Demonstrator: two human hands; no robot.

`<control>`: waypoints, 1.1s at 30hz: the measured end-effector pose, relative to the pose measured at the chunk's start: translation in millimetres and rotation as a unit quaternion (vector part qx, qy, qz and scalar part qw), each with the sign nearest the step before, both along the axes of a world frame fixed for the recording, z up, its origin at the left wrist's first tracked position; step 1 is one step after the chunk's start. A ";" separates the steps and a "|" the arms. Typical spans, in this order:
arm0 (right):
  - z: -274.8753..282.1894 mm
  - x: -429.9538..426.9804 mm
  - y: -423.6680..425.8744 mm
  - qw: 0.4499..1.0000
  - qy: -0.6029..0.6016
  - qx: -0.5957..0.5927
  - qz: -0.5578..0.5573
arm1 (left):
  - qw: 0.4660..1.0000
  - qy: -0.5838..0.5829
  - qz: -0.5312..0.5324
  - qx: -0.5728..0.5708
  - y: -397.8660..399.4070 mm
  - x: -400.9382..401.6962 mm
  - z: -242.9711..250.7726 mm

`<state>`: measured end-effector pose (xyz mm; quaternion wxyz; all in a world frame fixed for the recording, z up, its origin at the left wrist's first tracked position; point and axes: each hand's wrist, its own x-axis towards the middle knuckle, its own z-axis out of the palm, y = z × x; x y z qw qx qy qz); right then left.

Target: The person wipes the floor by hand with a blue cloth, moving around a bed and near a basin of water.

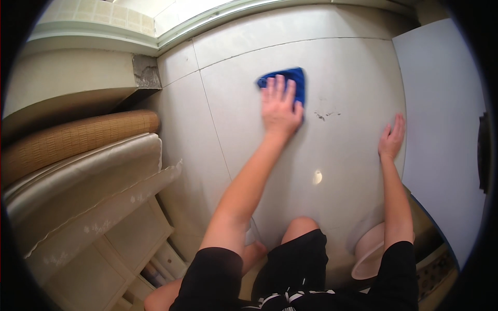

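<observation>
My left hand (281,110) lies palm down on a folded blue cloth (297,83), pressing it against the pale floor tiles (342,155). The fingers are spread over the cloth, and its edges show above and to the right of them. Dark scuff marks (321,116) sit on the tile to the right of that hand. My right hand (392,138) holds nothing; its thumb stands apart from the fingers, beside the edge of a white panel (439,109). Whether it rests on the floor or on the panel, I cannot tell.
At left stand a rolled woven mat (81,140), a pale satiny cover (89,171) and a cream cabinet (128,233). A pale pink plastic tub (369,252) is near my right arm. A door-track sill (218,19) borders the floor at the far side.
</observation>
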<state>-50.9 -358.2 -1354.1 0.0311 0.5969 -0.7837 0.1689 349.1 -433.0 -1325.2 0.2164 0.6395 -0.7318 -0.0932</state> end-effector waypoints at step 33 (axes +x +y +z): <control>-1.4 -8.5 3.8 1.000 -0.001 0.015 0.020 | 0.959 -0.156 0.229 -0.054 -118.4 316.0 -34.5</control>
